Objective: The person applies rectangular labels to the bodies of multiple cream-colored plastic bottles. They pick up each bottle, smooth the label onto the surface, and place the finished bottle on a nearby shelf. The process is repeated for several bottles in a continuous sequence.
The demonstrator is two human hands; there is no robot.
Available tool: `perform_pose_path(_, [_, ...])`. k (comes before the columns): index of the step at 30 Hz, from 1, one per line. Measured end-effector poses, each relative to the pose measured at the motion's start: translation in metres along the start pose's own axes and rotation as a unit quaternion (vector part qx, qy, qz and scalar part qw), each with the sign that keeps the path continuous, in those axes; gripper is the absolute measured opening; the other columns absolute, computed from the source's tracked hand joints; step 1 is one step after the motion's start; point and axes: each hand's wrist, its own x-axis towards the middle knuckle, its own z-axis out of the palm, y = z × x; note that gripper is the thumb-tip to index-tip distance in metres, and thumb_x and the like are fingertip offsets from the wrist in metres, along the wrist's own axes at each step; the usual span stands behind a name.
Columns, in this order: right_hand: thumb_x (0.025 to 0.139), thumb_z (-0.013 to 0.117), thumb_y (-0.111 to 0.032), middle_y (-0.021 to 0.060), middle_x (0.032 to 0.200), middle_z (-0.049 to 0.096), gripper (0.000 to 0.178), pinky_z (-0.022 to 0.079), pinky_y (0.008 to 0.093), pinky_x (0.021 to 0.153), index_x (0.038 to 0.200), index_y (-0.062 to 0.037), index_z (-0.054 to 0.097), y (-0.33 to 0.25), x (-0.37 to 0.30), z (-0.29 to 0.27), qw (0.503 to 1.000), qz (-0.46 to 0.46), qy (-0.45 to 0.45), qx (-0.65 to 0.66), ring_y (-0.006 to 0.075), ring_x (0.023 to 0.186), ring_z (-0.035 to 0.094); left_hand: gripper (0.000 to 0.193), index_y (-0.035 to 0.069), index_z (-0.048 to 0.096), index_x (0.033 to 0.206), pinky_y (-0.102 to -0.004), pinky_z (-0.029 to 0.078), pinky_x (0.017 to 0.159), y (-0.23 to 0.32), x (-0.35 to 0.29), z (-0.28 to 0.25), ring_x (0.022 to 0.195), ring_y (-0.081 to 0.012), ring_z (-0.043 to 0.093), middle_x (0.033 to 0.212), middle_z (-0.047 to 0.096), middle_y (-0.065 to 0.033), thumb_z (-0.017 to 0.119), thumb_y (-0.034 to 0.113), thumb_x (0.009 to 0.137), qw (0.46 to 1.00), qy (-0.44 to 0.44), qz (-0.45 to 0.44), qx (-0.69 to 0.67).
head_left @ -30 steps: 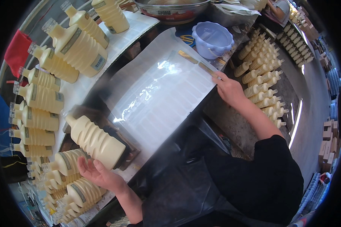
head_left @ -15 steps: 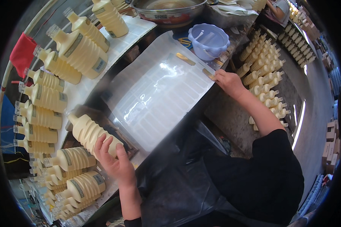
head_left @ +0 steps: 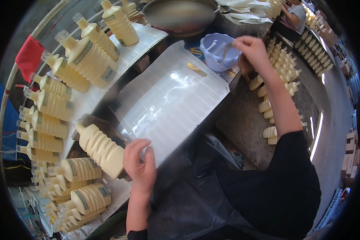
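My right hand (head_left: 252, 47) pinches a small gold-brown strip (head_left: 227, 49) over the lilac plastic bucket (head_left: 216, 66). The strip hangs down inside the bucket's rim. A similar gold strip (head_left: 197, 69) lies on the glossy clear plastic sheet (head_left: 160, 104) covering the work surface. My left hand (head_left: 140, 165) is empty, thumb and fingers apart, above the sheet's near left corner. Just left of it a cream ribbed bottle (head_left: 100, 148) lies tilted in a wooden rest, with no label showing on its upper side.
Labelled cream bottles (head_left: 90, 62) stand along the left and far-left surface. A wide metal basin (head_left: 180, 18) sits at the back beside white sheets (head_left: 248, 12). On the right, rows of bottles (head_left: 282, 66) stand low down; another person (head_left: 294, 18) is farther off.
My right hand has lifted one gold strip off the sheet and moved it away to the bucket. My left hand has moved right, off the bottle.
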Motion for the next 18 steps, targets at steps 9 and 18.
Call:
perform_pose_path(9, [0.072, 0.081, -0.02, 0.0162, 0.087, 0.075, 0.019, 0.059, 0.0449, 0.079, 0.084, -0.006, 0.079, 0.033, 0.105, 0.035, 0.805, -0.017, -0.371, -0.462, 0.0353, 0.087, 0.073, 0.016, 0.0, 0.068, 0.103, -0.028, 0.05, 0.078, -0.012, -0.009, -0.011, 0.085, -0.0183, 0.062, 0.099, 0.067, -0.0102, 0.064, -0.007, 0.089, 0.996, 0.053, -0.053, -0.044])
perform_pose_path(18, [0.081, 0.077, -0.021, 0.0045, 0.063, 0.065, 0.025, 0.051, 0.0299, 0.057, 0.081, 0.0044, 0.075, -0.099, 0.026, 0.063, 0.943, -0.051, -0.294, -0.145, 0.0117, 0.057, 0.061, 0.019, 0.001, 0.07, 0.1, -0.0309, 0.051, 0.069, -0.007, 0.024, -0.008, 0.081, -0.0229, 0.064, 0.096, 0.067, -0.013, 0.069, -0.007, 0.083, 0.998, 0.061, 0.012, -0.008])
